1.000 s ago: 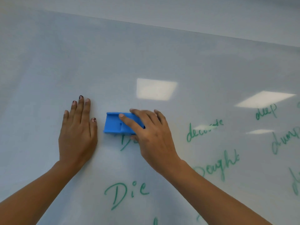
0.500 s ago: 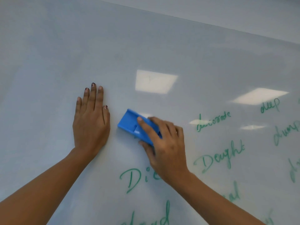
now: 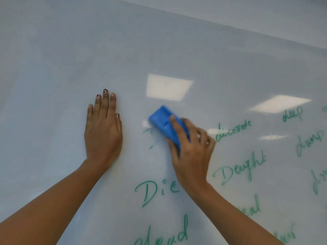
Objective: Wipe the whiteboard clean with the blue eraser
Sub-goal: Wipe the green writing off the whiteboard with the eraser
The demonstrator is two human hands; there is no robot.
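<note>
On the whiteboard (image 3: 70, 50) a faint word (image 3: 147, 132) is wiped: eraser (image 3: 161, 121) gripped by right hand (image 3: 192, 154), left hand (image 3: 103, 131) flat; "Die" (image 3: 157, 190) judged next.

Left hand (image 3: 103, 133) lies flat, fingers (image 3: 104, 105) straight and close together, pointing up. Right hand (image 3: 192, 156), motion-blurred, curls its fingers over the blue eraser (image 3: 161, 121), just right of the left fingers.
</note>
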